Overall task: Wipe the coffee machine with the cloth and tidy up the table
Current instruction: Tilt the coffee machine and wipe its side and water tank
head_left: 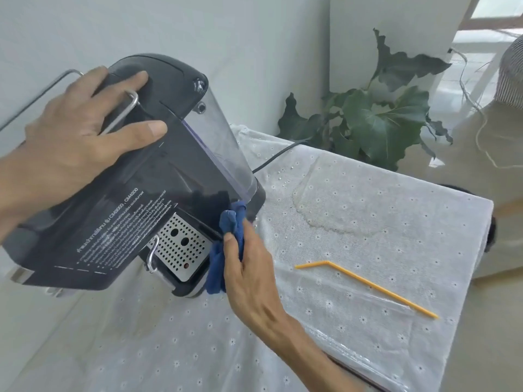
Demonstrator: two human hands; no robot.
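Two hands, right hand point(249, 267) gripping cloth point(226, 244)

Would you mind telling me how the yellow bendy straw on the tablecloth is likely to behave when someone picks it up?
The yellow straw looks thin and hollow, so it is probably very light and easily crushed by a firm pinch. It is bent at its joint, so it may flex there when lifted by one end. Being round, it might roll if nudged, though the textured tablecloth and the bend should limit that.

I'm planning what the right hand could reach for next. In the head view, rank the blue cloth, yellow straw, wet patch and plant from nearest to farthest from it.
1. Blue cloth: held in the right hand.
2. Yellow straw: right of the hand.
3. Wet patch: beyond, up-right.
4. Plant: past the table's far edge.
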